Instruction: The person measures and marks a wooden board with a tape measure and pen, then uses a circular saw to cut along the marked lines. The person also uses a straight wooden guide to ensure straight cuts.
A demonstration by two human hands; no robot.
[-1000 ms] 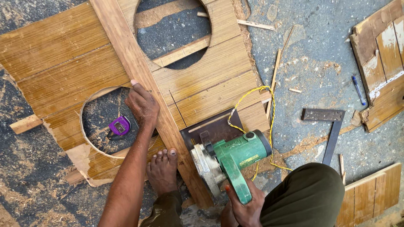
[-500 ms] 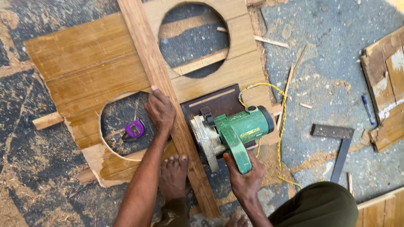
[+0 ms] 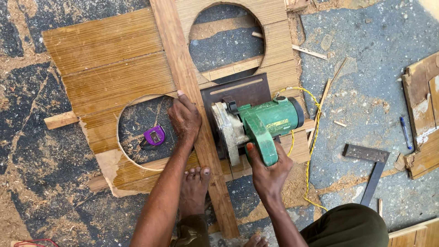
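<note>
The right hand (image 3: 269, 171) is wrapped tight around the handle of a green circular saw (image 3: 256, 126), just right of frame centre. Over the last second saw and hand have moved up along the long wooden batten (image 3: 192, 110), so the cut looks under way. The left hand (image 3: 184, 118) presses flat on the batten, fingers open, beside a purple tape measure (image 3: 154, 136) lying in the round cut-out of the slatted panel (image 3: 109, 59). A bare foot (image 3: 194, 190) pins the lower end.
</note>
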